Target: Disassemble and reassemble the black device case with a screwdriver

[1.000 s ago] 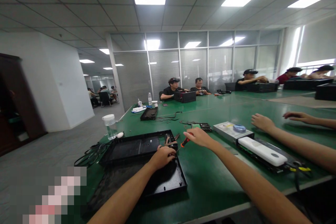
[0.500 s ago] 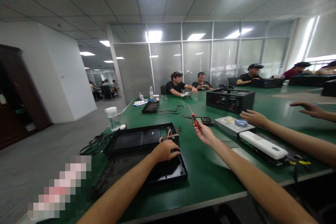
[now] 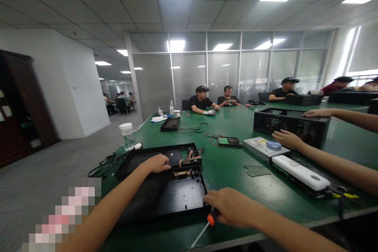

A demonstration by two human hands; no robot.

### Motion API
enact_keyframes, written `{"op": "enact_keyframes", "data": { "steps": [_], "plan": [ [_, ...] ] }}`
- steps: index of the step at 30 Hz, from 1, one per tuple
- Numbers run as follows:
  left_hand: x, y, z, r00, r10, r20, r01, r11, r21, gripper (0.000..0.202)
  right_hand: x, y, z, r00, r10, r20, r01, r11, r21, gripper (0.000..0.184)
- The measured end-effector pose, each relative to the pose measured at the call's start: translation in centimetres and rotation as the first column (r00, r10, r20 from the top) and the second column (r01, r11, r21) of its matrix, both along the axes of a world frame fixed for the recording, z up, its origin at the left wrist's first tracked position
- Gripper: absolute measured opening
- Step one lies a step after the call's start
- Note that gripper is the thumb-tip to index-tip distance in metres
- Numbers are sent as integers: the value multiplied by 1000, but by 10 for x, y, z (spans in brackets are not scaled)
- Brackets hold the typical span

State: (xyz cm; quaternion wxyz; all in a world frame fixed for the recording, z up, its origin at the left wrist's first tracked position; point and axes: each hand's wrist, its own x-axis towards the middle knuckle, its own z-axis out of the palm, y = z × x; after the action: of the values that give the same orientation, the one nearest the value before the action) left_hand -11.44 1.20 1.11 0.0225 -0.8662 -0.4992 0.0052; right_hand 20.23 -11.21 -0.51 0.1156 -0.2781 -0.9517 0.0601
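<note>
My left hand [image 3: 158, 163] is at the inner edge where the two halves of an opened black plastic casing [image 3: 189, 193] meet. Its fingers curl over that edge; their tips are hidden. A screwdriver [image 3: 211, 219] with an orange-and-black handle is gripped in my right hand [image 3: 230, 206], its metal shaft pointing down toward the table's near edge. The right fingertips are at the casing's right side. Striped ribbon cables [image 3: 189, 161] lie in the far half of the casing.
A co-worker's hands [image 3: 286, 139] are by a black computer case [image 3: 289, 126] on the right. Nearby lie a metal drive [image 3: 260, 146], a white device [image 3: 301, 172] and a green circuit board [image 3: 228, 141]. A lidded jar [image 3: 126, 136] and black cables [image 3: 108, 165] are left.
My right hand has come down and nearer with the screwdriver, whose shaft now points downward. My left hand has shifted left along the casing. The co-worker's computer case has moved nearer and to the right.
</note>
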Motion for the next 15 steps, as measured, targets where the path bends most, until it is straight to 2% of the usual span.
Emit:
{"op": "enact_keyframes", "data": {
  "steps": [3, 6, 8, 11, 13, 15],
  "plan": [
    [-19, 3, -8, 994, -7, 107, 22, 989, -145, 36, 1, -28, -16, 994, -104, 45, 97, 987, 125, 25],
    [-23, 5, -14, 981, 15, 191, 22, 982, -189, 36, 10, -32, -27, 995, -104, 10, 101, 983, 155, 16],
    [-21, 5, -16, 987, 11, 160, 13, 989, -149, 31, 16, -31, -33, 994, -112, 5, 109, 978, 178, 12],
    [-13, 4, -17, 992, -102, 81, 104, 994, -18, 24, 21, -28, -41, 991, -130, 21, 122, 970, 208, 8],
    [-7, 2, -12, 982, -175, 71, 170, 983, 63, 24, 20, -23, -44, 989, -147, 21, 139, 966, 218, 10],
    [0, -2, 0, 974, -209, 84, 199, 974, 108, 23, 16, -12, -44, 986, -163, 20, 155, 963, 222, 10]
  ]
}}
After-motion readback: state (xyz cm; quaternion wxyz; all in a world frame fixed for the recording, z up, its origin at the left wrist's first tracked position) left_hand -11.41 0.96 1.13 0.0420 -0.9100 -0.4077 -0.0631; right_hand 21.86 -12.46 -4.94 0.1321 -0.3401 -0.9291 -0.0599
